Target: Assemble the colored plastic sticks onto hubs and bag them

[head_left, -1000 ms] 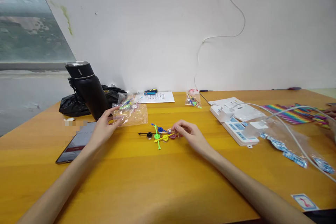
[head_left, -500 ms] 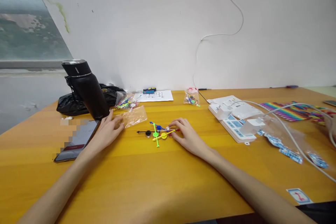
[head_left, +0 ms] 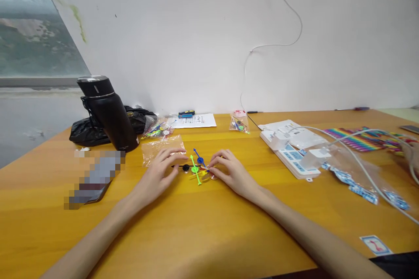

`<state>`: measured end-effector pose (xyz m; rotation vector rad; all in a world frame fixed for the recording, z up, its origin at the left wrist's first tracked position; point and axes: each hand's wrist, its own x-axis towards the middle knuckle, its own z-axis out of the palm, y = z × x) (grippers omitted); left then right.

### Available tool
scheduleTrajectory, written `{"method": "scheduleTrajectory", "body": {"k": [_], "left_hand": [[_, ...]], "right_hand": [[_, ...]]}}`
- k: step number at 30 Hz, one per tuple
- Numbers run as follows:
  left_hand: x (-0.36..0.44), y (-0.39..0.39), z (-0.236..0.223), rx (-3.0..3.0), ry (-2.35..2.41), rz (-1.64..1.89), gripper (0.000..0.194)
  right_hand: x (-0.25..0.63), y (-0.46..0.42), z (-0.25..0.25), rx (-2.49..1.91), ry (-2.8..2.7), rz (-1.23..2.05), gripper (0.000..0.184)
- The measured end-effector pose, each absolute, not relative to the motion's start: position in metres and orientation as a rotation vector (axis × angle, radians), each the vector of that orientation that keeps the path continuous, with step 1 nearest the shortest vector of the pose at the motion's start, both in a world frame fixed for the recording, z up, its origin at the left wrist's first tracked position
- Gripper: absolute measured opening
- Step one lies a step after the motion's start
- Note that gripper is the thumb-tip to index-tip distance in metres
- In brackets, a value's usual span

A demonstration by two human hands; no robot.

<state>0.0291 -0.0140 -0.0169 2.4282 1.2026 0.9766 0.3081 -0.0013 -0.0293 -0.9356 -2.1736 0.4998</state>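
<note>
Several coloured plastic arrow spinners lie crossed in a small pile between my hands. A green arrow (head_left: 194,169) is on top, beside a blue arrow (head_left: 199,160); a black arrow (head_left: 186,168) and a blurred yellow arrow (head_left: 203,174) lie lower. My right hand (head_left: 229,168) pinches the pile's right side, thumb and fingertips together on an arrow spinner whose colour the fingers mostly hide. At the left side my left hand (head_left: 163,168) is open, thumb and fingers apart around the black arrow's tip. Behind it lies a clear plastic bag (head_left: 157,146).
A black bottle (head_left: 111,115) and a phone (head_left: 98,178) stand and lie at left. Bagged spinners (head_left: 159,128), a screwdriver (head_left: 186,114) and another bag (head_left: 239,122) line the back. A power strip (head_left: 294,161) with cables is right; another person's hand (head_left: 412,157) is at far right.
My left hand has moved right, from beside the phone and clear bag to the spinners. My right fingers have closed at the pile, and the blue and yellow arrows have turned.
</note>
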Motion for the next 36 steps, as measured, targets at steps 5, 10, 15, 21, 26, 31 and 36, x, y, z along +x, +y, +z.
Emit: {"method": "scheduleTrajectory", "body": {"k": [5, 10, 15, 21, 26, 31, 36], "left_hand": [[0.041, -0.023, -0.014, 2.304, 1.101, 1.015, 0.029], [0.044, -0.026, -0.016, 2.018, 1.052, 1.006, 0.026], [0.057, -0.030, -0.021, 1.668, 0.818, 0.945, 0.027], [0.084, -0.027, -0.011, 1.477, 0.795, 0.999, 0.024], [0.097, -0.024, -0.012, 1.447, 0.786, 1.064, 0.027], [0.097, -0.028, -0.027, 1.343, 0.729, 1.069, 0.029], [0.092, -0.030, -0.028, 1.330, 0.786, 1.114, 0.026]], "right_hand": [[0.302, -0.008, -0.020, -0.918, -2.083, 0.554, 0.013], [0.296, -0.019, -0.015, -0.955, -1.948, 0.582, 0.013], [0.295, -0.024, -0.025, -0.909, -1.962, 0.414, 0.009], [0.292, -0.023, -0.033, -0.831, -1.992, 0.392, 0.013], [0.292, -0.024, -0.030, -0.886, -1.988, 0.372, 0.012], [0.293, -0.023, -0.029, -0.915, -1.994, 0.298, 0.012], [0.292, -0.022, -0.031, -0.899, -2.016, 0.379, 0.014]]}}
